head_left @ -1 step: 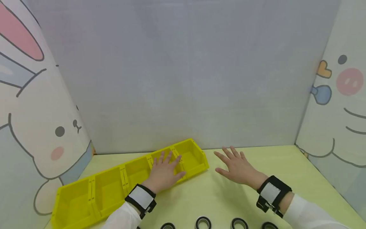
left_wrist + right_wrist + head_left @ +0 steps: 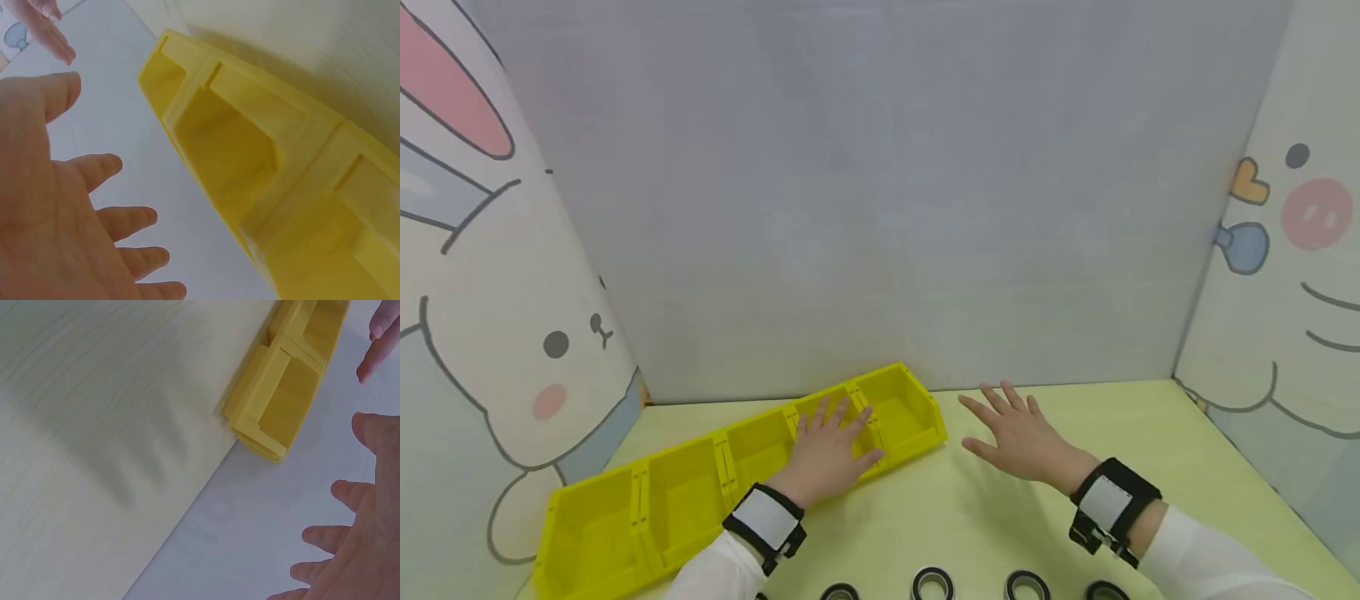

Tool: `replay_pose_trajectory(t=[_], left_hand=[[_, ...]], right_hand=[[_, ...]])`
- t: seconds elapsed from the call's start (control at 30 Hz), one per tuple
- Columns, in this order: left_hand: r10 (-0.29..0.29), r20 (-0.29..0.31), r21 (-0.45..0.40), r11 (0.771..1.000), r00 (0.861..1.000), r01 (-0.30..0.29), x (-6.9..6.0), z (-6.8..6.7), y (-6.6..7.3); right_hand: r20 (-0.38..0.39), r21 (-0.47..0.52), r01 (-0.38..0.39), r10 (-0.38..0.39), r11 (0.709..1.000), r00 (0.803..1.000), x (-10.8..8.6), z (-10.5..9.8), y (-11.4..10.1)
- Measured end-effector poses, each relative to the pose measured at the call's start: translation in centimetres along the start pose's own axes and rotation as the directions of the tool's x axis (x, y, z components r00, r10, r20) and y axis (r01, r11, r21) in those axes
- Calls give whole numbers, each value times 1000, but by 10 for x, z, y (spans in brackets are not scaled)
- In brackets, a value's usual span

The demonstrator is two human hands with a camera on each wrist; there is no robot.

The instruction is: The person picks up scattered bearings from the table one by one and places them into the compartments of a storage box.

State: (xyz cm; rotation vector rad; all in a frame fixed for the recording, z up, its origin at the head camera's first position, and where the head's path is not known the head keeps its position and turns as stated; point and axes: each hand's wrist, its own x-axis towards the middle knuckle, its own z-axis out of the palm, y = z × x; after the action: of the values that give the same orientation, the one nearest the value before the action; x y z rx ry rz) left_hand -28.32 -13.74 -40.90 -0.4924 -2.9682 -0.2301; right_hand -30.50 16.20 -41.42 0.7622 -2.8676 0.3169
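A row of joined yellow bins [image 2: 681,496] runs slantwise across the left and middle of the table, with no objects visible inside. Over its right half hovers my left hand [image 2: 823,461], fingers spread and holding nothing; the left wrist view shows this palm [image 2: 56,212] apart from the bins. My right hand [image 2: 1026,437] hangs above the table to the right of the row, its fingers also spread and bare. Along the bottom edge of the head view lie several black-and-silver ring bearings [image 2: 933,585], some cut off by the frame.
The pale yellow table [image 2: 917,517] ends at a grey back wall [image 2: 880,208]. Side panels with cartoon animals, a rabbit panel [image 2: 512,375] on the left and a pig panel [image 2: 1285,333] on the right, close in the space.
Both hands have shifted very slightly to the left and up in the head view. The bins and bearings have stayed in place.
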Motion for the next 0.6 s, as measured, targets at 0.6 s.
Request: replay_pose_trajectory(t=[0.6], left_hand=[[-726, 204, 114, 684, 657, 721, -123, -43, -188]], right_hand=[[189, 222, -250, 210, 943, 959, 104, 37, -12]])
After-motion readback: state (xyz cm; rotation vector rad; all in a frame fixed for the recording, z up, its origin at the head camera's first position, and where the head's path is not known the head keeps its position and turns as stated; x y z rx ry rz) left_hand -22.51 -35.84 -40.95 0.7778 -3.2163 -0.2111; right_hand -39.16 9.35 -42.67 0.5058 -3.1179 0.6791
